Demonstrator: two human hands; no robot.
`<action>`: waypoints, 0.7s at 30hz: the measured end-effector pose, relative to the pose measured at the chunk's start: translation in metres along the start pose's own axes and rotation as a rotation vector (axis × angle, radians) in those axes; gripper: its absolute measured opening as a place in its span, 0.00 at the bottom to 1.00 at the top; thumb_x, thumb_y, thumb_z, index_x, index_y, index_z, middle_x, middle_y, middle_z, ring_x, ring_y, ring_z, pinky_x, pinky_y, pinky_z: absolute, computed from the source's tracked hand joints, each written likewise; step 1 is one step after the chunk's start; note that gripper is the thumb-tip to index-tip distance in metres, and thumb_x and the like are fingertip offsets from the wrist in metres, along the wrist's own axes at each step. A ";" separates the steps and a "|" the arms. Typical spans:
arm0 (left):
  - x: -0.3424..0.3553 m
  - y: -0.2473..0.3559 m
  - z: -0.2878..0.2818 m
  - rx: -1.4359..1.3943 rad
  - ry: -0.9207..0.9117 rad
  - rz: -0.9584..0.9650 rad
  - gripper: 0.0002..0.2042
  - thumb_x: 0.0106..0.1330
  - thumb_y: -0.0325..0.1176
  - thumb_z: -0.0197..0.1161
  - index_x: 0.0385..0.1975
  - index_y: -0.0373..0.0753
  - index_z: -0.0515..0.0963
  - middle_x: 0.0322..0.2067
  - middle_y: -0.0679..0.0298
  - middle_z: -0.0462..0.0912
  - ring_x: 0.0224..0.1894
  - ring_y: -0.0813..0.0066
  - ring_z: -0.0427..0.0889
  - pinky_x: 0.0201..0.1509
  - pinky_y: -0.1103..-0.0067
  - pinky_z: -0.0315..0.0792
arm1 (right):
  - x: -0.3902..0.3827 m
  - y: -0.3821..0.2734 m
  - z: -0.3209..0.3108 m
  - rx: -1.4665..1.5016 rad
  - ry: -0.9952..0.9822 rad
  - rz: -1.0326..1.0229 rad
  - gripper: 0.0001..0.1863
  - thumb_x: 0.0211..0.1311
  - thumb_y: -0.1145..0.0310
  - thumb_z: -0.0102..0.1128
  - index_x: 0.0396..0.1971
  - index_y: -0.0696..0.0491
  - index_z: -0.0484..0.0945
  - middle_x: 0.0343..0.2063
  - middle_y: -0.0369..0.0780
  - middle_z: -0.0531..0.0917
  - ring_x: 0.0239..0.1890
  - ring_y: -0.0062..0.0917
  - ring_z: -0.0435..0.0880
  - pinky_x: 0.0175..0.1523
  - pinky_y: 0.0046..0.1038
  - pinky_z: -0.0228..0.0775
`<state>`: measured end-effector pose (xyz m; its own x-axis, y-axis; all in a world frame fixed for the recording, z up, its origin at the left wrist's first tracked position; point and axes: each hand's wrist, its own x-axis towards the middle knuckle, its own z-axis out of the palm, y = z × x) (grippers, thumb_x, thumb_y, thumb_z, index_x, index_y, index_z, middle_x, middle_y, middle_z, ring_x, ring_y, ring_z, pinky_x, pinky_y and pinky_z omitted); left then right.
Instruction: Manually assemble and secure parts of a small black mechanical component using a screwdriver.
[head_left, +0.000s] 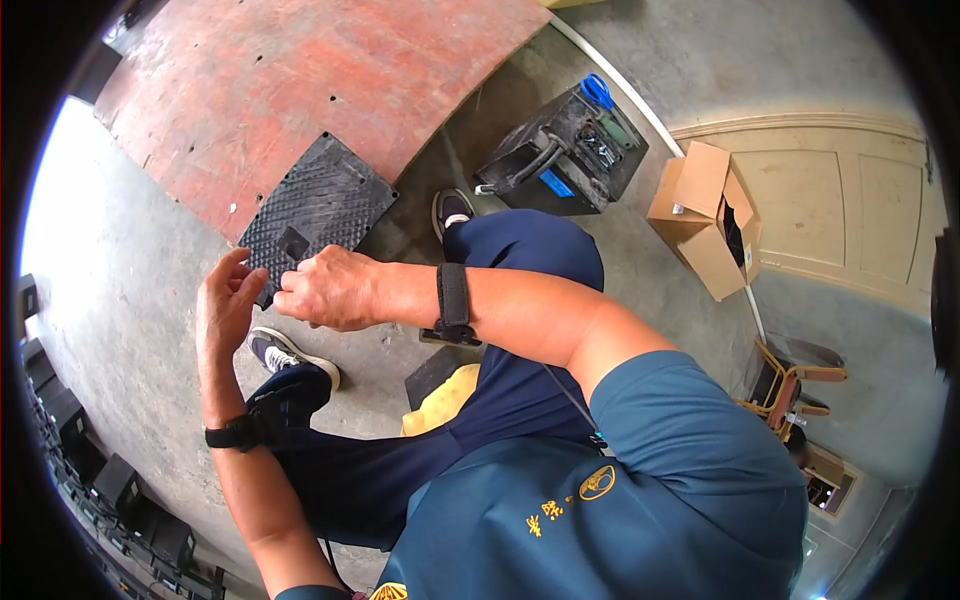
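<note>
1. Locate the black plate (340, 190) at 10 o'clock in my view. It overlaps the edge of the red board (300, 60), which extends toward 11 o'clock.

2. Check the fingers. On the left hand (226, 305), at 9 o'clock, I see thumb and fingers apart. The right hand (335, 288), closer to centre, is curled; its fingertips are hidden, so I cannot tell whether they clamp anything. Contact with the plate is also unclear to me.

3. For good control, I would steady the plate's near end with the left hand before applying force with the right. I advise short, level strokes beside the dark square (291, 243), wrists uncrossed; an unsupported edge could tip.
</note>
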<state>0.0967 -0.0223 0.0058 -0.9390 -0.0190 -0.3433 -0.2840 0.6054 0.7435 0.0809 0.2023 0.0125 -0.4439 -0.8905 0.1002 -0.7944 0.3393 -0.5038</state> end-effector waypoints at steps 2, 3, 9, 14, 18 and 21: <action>0.000 -0.001 -0.001 -0.006 -0.002 0.004 0.20 0.64 0.33 0.68 0.55 0.33 0.78 0.34 0.58 0.84 0.36 0.72 0.82 0.42 0.75 0.78 | -0.002 0.000 0.000 0.005 -0.003 0.007 0.07 0.58 0.72 0.59 0.37 0.53 0.74 0.34 0.44 0.82 0.38 0.40 0.87 0.35 0.39 0.82; 0.000 -0.001 -0.001 -0.009 -0.005 -0.006 0.20 0.64 0.33 0.68 0.55 0.33 0.78 0.34 0.58 0.84 0.36 0.72 0.82 0.43 0.75 0.78 | -0.003 0.001 0.000 0.050 0.039 -0.026 0.07 0.58 0.72 0.58 0.37 0.53 0.74 0.35 0.43 0.82 0.37 0.40 0.87 0.36 0.38 0.82; -0.001 0.003 -0.002 0.007 -0.006 0.003 0.21 0.64 0.33 0.68 0.55 0.33 0.78 0.34 0.58 0.84 0.37 0.72 0.83 0.43 0.74 0.78 | 0.001 0.005 -0.003 0.033 -0.103 -0.037 0.07 0.57 0.74 0.58 0.36 0.53 0.74 0.34 0.43 0.83 0.35 0.40 0.87 0.35 0.38 0.81; -0.002 0.006 -0.002 0.031 -0.005 -0.014 0.21 0.64 0.34 0.68 0.55 0.33 0.78 0.35 0.58 0.85 0.37 0.71 0.83 0.44 0.74 0.78 | 0.000 0.003 -0.001 -0.003 -0.095 -0.003 0.07 0.57 0.71 0.59 0.36 0.53 0.75 0.32 0.43 0.83 0.33 0.40 0.88 0.35 0.38 0.82; -0.001 0.004 -0.001 0.021 0.002 -0.005 0.21 0.64 0.34 0.68 0.55 0.33 0.78 0.35 0.58 0.84 0.37 0.72 0.82 0.44 0.74 0.78 | 0.000 0.002 0.002 -0.026 -0.049 0.003 0.08 0.58 0.68 0.61 0.35 0.53 0.75 0.31 0.43 0.83 0.35 0.39 0.88 0.36 0.37 0.82; -0.001 0.002 0.000 0.015 0.001 0.002 0.21 0.63 0.33 0.68 0.55 0.33 0.78 0.35 0.58 0.84 0.36 0.72 0.82 0.43 0.74 0.78 | -0.001 0.002 0.003 0.008 -0.026 0.000 0.07 0.59 0.68 0.60 0.36 0.53 0.75 0.32 0.43 0.82 0.37 0.39 0.87 0.36 0.38 0.82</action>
<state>0.0969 -0.0212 0.0083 -0.9399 -0.0183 -0.3408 -0.2788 0.6174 0.7356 0.0807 0.2027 0.0091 -0.4326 -0.8982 0.0777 -0.7911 0.3369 -0.5106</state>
